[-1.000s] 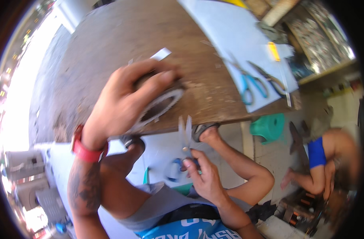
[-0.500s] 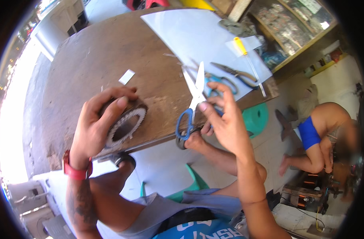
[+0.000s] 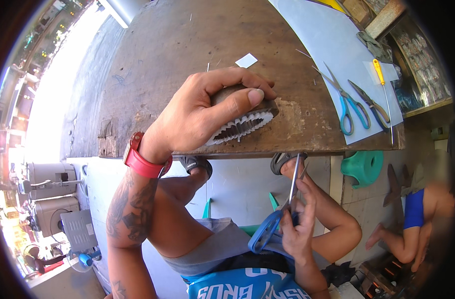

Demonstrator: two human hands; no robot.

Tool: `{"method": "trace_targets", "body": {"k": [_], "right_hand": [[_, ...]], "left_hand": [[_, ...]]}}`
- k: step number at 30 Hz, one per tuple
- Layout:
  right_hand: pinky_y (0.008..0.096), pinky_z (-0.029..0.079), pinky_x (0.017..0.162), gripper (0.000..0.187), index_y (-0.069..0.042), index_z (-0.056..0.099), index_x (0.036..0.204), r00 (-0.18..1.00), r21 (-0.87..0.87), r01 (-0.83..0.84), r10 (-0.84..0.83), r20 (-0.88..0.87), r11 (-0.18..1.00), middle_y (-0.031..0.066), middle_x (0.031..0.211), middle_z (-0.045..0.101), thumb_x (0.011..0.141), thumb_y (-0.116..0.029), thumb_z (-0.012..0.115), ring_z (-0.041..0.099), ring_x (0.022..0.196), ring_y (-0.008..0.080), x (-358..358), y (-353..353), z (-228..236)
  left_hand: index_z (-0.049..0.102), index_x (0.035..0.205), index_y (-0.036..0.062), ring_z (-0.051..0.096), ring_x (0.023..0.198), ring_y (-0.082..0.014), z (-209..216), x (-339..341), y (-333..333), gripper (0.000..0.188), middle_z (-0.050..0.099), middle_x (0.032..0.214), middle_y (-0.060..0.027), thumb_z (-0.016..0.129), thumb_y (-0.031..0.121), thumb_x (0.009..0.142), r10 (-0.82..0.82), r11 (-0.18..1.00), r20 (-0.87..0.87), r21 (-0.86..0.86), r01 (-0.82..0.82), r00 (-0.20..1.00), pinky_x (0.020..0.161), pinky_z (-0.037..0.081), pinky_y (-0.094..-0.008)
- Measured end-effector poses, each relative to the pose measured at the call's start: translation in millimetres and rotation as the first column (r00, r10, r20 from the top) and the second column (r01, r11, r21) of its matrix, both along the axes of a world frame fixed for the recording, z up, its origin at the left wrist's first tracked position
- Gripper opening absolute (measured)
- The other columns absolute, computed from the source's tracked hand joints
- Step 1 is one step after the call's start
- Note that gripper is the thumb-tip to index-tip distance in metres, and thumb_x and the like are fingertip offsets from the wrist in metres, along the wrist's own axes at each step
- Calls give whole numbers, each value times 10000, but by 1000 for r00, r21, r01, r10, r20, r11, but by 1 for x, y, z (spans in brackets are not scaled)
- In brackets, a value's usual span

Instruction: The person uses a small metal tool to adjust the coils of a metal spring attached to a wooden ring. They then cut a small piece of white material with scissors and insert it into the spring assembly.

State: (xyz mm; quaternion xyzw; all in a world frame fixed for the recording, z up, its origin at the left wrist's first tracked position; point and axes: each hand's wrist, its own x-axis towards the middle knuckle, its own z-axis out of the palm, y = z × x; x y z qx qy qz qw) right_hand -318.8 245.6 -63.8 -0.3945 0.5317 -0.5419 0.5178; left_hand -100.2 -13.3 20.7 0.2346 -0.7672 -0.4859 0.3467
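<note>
My left hand [image 3: 197,109], with a red watch on its wrist, is wrapped over a ring-shaped motor stator [image 3: 270,106] near the table's front edge. White paper liners line the stator's toothed inner rim, which faces me; the fingers cover much of its top. Low over my lap, my right hand [image 3: 300,226] holds a pair of blue-handled scissors [image 3: 265,232]. Their blades point up toward the table edge and are nearly together. How the fingers sit in the handles is partly hidden.
A small white paper piece [image 3: 246,61] lies beyond the stator on the wooden table [image 3: 163,65]. At right, teal-handled scissors [image 3: 348,107], pliers [image 3: 371,103] and a yellow screwdriver [image 3: 379,72] rest on a white sheet [image 3: 319,37]. A green stool [image 3: 364,169] and another person [image 3: 411,224] are beyond.
My right hand has lowered the scissors from above the table edge to over my lap, and their blades have come closer together. My left hand still grips the stator; the view has shifted left.
</note>
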Motion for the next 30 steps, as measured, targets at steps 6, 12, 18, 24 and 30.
{"method": "trace_targets", "body": {"k": [6, 12, 18, 24, 30], "right_hand": [[347, 620, 826, 651, -53, 310, 1737, 937, 5, -142, 136, -321, 990, 115, 978, 701, 1134, -32, 556, 748, 878, 193, 19, -10, -8], [366, 629, 815, 600, -10, 402, 1687, 834, -108, -253, 160, -527, 962, 183, 1109, 750, 1123, -73, 598, 775, 882, 259, 26, -28, -5], [409, 642, 827, 571, 16, 464, 1635, 769, -83, -242, 139, -624, 967, 274, 1320, 736, 1090, -26, 628, 792, 938, 347, 44, -47, 3], [431, 638, 879, 533, 30, 482, 1617, 802, -117, -237, 127, -583, 964, 303, 1406, 697, 1107, -52, 609, 789, 1055, 402, 52, -57, 6], [456, 626, 921, 482, 69, 511, 1576, 841, -56, -198, 140, -522, 979, 308, 1431, 680, 1119, -62, 592, 768, 1129, 435, 55, -63, 10]], "left_hand": [[792, 1236, -2, 749, 1138, -225, -2, 0, 3, 392, 806, 1241, -164, 673, 348, 1105, 29, 1000, -9, 10, -28, 1000, 1016, 574, -364], [789, 1245, 0, 761, 1045, -196, -4, 1, 1, 404, 821, 1147, -141, 678, 360, 1098, 23, 1000, -1, -7, -23, 1000, 946, 598, -351], [784, 1243, -2, 758, 981, -177, -7, 1, 1, 402, 821, 1074, -124, 681, 356, 1091, 35, 999, -6, -4, -35, 999, 902, 604, -348], [782, 1240, 2, 751, 970, -174, -6, 1, 0, 397, 817, 1060, -126, 683, 355, 1089, 36, 999, 7, 0, -36, 999, 893, 599, -350], [784, 1242, -12, 650, 1374, -297, 0, 4, -1, 389, 763, 1292, -167, 639, 325, 1110, -25, 998, 88, 57, 20, 996, 1175, 490, -420]]}}
